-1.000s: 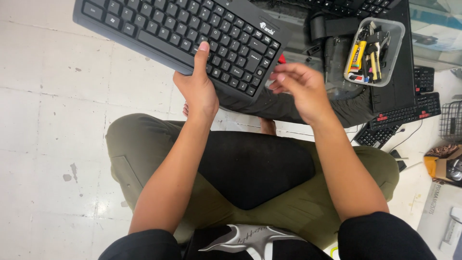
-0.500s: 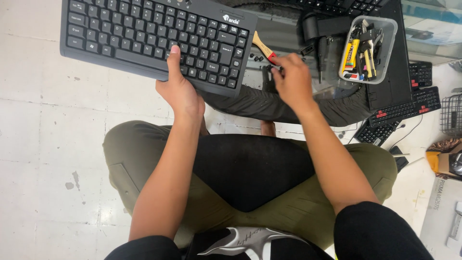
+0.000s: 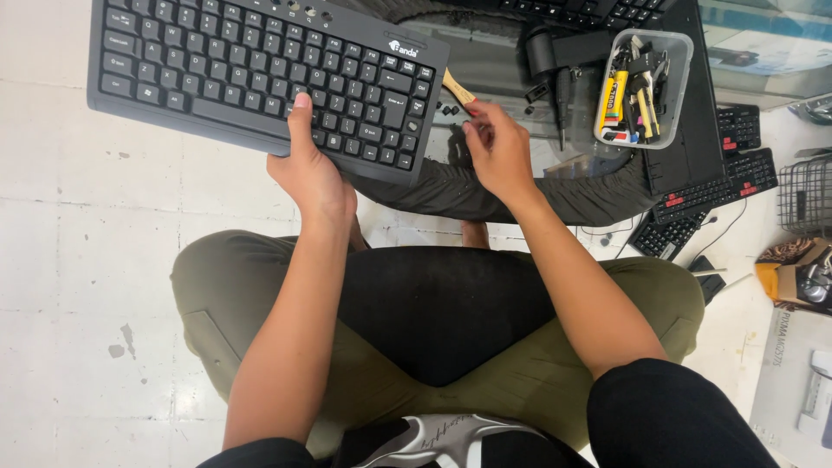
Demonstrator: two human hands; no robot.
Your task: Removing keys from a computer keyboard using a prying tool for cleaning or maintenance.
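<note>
Since half a second ago the black keyboard [image 3: 260,82] has tilted slightly more, its right end dropping lower. The right hand [image 3: 501,152] has barely shifted; the wooden handle shows a little less past the fingers.

Head view: person seated cross-legged on a pale tiled floor [image 3: 78,260], olive trousers, black cloth across the lap. Left hand [image 3: 314,173] grips the keyboard's near edge from below, thumb pressed flat on the keys near the space bar, fingers hidden beneath. Keyboard is held up off the floor, upper left of the view, slanting down to the right.

Right hand sits just right of the keyboard's corner, fingers curled together, pinching a small brush with a wooden handle [image 3: 458,89]; the handle pokes out toward the keyboard, a red band at the fingertips. Bristle end is hidden by the hand.

Beyond the hands: clear plastic tub [image 3: 685,78] with assorted tools, yellow and black among them. More keyboards [image 3: 711,186] stacked at right, a wire basket [image 3: 806,195] at the edge.
</note>
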